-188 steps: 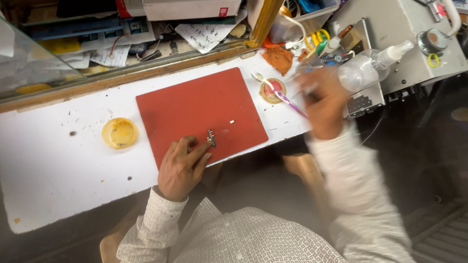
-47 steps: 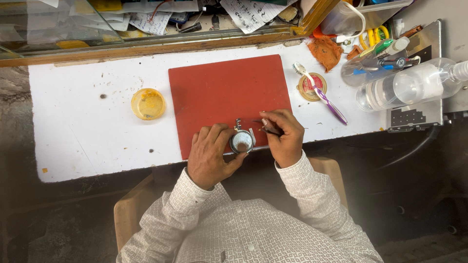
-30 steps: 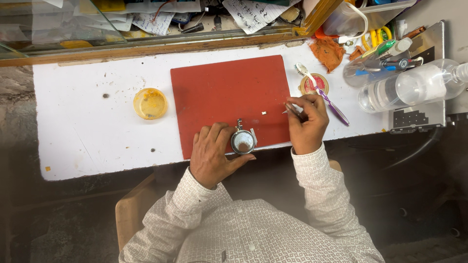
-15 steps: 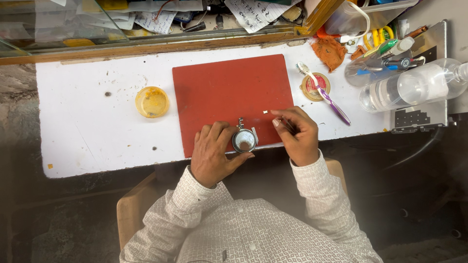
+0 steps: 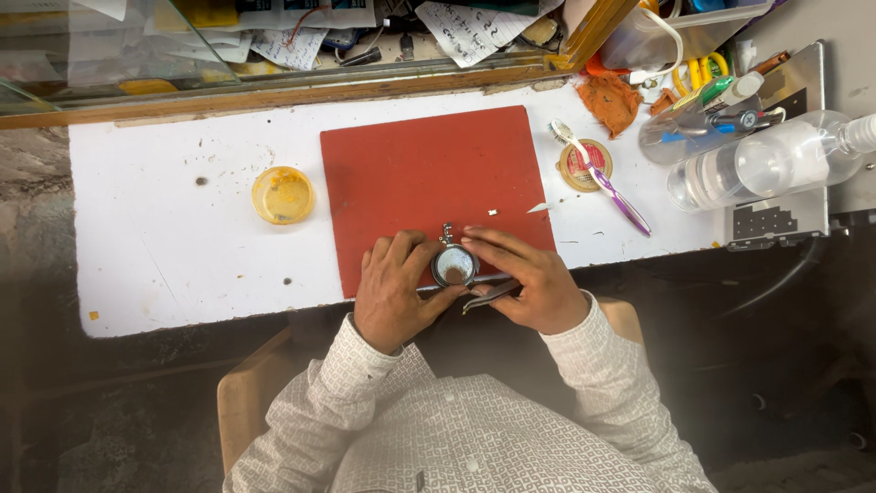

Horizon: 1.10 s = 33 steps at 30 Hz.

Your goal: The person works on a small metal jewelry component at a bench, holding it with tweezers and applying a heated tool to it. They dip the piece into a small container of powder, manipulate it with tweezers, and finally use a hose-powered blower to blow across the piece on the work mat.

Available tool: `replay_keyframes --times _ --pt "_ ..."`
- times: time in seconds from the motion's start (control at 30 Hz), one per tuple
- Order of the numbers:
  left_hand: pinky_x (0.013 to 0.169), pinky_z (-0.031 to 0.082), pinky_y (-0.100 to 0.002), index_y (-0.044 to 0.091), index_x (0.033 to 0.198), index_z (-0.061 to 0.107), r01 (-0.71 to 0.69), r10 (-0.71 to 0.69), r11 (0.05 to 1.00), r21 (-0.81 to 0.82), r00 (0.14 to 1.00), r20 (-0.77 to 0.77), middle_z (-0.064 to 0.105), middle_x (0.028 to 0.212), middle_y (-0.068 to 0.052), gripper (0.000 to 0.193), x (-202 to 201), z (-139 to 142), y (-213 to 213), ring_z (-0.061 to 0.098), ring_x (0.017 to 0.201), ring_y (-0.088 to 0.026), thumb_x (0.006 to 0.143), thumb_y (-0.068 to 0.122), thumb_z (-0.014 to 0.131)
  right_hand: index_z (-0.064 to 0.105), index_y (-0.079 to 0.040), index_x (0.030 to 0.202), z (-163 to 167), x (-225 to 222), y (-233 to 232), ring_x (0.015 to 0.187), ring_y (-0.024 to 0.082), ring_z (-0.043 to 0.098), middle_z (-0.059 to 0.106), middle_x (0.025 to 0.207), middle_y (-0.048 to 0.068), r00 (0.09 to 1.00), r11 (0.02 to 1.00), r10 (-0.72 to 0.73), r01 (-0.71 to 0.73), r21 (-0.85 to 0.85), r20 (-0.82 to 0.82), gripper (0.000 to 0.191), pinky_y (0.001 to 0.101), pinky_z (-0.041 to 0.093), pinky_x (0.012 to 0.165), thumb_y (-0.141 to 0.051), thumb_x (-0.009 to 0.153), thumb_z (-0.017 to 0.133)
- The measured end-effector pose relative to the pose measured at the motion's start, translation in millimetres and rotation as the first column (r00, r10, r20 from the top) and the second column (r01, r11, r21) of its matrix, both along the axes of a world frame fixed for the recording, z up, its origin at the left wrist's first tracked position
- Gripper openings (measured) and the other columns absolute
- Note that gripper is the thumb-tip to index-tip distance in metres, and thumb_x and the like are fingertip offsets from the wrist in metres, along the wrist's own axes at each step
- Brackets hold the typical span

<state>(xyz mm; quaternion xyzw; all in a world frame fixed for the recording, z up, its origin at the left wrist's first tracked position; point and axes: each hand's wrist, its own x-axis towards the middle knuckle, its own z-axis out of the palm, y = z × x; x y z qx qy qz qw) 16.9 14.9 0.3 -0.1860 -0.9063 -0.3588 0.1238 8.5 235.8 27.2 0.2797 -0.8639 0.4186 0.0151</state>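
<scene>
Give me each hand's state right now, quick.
Left hand: closed on the round watch case at the red mat's edge.
Right hand: fingers on the case, tweezers in its grip.

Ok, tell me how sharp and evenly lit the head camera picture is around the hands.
Head view: the left hand, right hand and round watch case are fairly sharp; the red mat and white tabletop are brightly lit; below the table edge it falls dark; the glass pane top left shows glare.

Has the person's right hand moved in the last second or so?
Yes. The right hand came back from the red mat's right edge to the round watch case.
</scene>
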Motion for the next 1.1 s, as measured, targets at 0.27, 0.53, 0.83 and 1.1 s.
replay_keyframes --times 0.27,0.53,0.83,1.1 --pt "0.082 0.044 -0.042 0.011 0.112 0.07 -0.001 0.001 1.0 0.002 1.0 0.018 0.062 0.11 -0.005 0.056 -1 0 0 0.058 0.097 -0.025 0.068 0.038 0.092 0.067 -0.01 0.131 -16 -5 4 0.102 0.024 0.076 0.07 0.129 0.012 0.999 0.998 -0.045 0.046 0.039 -0.025 0.051 0.0293 0.065 0.081 -0.001 0.082 0.077" --pt "0.083 0.044 -0.041 0.012 0.112 0.071 -0.003 0.003 1.0 0.001 1.0 0.012 0.062 0.11 -0.005 0.057 -1 0 0 0.058 0.097 -0.025 0.066 0.036 0.093 0.072 -0.007 0.118 -20 -9 13 0.082 0.021 0.075 0.072 0.11 0.007 0.985 0.991 -0.102 0.113 0.07 -0.139 0.039 0.0295 0.061 0.067 0.004 0.081 0.076" --pt "0.084 0.045 -0.041 0.012 0.113 0.071 -0.007 0.007 1.0 -0.003 1.0 0.03 0.062 0.11 -0.004 0.055 0 -2 1 0.058 0.097 -0.024 0.066 0.033 0.092 0.072 -0.004 0.115 -6 -12 14 0.089 0.025 0.072 0.062 0.108 0.008 1.0 0.98 0.002 0.002 0.198 -0.02 0.048 0.0333 0.06 0.072 0.0 0.068 0.079" --pt "0.082 0.044 -0.041 0.012 0.112 0.071 -0.006 0.006 1.0 0.009 1.0 0.024 0.062 0.109 -0.005 0.056 0 -4 1 0.058 0.095 -0.024 0.067 0.037 0.093 0.073 -0.001 0.105 -6 -5 3 0.08 0.025 0.07 0.061 0.099 0.009 0.992 0.98 -0.059 0.078 0.182 -0.109 0.049 0.034 0.057 0.066 -0.023 0.066 0.091"
